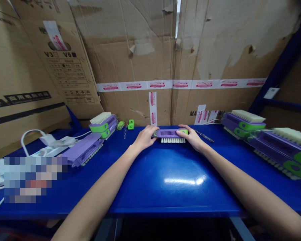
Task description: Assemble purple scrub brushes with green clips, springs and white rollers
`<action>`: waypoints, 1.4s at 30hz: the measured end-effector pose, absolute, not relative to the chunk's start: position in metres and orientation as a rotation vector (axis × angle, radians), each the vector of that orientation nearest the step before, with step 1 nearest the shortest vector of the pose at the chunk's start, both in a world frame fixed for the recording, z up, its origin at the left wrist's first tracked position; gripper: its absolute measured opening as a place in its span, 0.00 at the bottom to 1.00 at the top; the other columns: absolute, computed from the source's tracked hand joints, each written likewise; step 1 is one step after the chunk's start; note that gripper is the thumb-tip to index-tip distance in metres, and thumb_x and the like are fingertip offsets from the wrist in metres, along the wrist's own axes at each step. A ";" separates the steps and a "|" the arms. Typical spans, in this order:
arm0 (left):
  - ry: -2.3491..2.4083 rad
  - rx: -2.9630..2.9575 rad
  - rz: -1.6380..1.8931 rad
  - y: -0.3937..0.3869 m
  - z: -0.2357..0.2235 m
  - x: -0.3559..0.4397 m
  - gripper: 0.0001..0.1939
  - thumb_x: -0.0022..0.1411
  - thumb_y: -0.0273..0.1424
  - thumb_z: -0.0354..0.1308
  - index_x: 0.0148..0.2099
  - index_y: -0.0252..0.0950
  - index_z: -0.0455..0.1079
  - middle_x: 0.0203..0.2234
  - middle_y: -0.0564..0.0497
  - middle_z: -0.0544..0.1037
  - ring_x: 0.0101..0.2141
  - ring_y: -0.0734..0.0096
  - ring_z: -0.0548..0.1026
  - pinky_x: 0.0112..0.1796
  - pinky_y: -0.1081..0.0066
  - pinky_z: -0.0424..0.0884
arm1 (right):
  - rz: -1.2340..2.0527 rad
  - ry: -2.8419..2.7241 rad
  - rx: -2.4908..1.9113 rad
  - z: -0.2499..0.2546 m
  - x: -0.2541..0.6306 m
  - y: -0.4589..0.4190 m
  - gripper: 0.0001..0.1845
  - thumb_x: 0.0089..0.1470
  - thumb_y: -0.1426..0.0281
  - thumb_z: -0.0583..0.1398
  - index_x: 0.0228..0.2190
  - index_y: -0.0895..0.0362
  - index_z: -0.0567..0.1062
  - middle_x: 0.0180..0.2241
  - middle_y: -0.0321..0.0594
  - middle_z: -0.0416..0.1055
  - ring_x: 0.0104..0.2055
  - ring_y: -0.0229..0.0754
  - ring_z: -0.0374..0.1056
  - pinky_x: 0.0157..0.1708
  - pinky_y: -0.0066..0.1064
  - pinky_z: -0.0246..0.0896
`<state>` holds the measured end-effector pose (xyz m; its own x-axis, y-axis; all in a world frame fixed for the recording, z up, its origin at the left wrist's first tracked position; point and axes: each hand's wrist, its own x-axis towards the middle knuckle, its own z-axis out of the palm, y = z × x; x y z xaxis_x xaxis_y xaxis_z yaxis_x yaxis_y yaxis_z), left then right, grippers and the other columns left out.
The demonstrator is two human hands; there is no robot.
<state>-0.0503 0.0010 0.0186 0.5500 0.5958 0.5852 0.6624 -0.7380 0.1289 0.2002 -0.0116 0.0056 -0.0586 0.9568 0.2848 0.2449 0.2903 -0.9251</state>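
Note:
A purple brush with a green end and white bristles (168,134) is held level above the far middle of the blue table, bristles facing down. My left hand (146,138) closes on its left end, where a round grey-green piece shows. At the green right end, my right hand (192,138) grips it with the thumb on the front face. Just right of that hand lies a dark, slim tool (204,136), its kind unclear. Left of my left hand are a coil spring (125,132), a green bracket-like piece (131,124) and a small green-and-grey part (120,126).
Purple-and-green brushes are stacked at the right (243,124) and left (102,124) of the blue table (175,194). A purple brush body (84,149) lies nearer on the left, by a white power strip (51,147) with cables. Cardboard (140,60) walls the back.

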 end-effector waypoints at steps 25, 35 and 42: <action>-1.097 -2.466 -0.791 0.007 0.012 -0.060 0.25 0.50 0.22 0.55 0.52 0.35 0.64 0.49 0.42 0.69 0.48 0.56 0.67 0.46 0.58 0.66 | 0.251 -2.012 -1.139 0.000 0.192 -0.015 0.37 0.47 0.54 0.63 0.55 0.55 0.63 0.50 0.49 0.62 0.54 0.52 0.60 0.56 0.45 0.54; -1.021 -2.462 -0.742 0.005 0.015 -0.058 0.16 0.51 0.24 0.56 0.45 0.35 0.66 0.45 0.42 0.72 0.46 0.56 0.68 0.43 0.60 0.65 | 0.267 -1.998 -1.143 0.000 0.192 -0.015 0.37 0.46 0.54 0.63 0.55 0.54 0.63 0.50 0.48 0.62 0.54 0.52 0.60 0.57 0.46 0.54; -1.003 -2.426 -0.655 0.000 0.019 -0.054 0.09 0.54 0.23 0.54 0.40 0.35 0.66 0.44 0.41 0.73 0.44 0.56 0.69 0.42 0.60 0.65 | 0.263 -2.000 -1.144 0.001 0.191 -0.015 0.37 0.46 0.53 0.63 0.55 0.56 0.63 0.50 0.50 0.62 0.54 0.53 0.60 0.56 0.46 0.54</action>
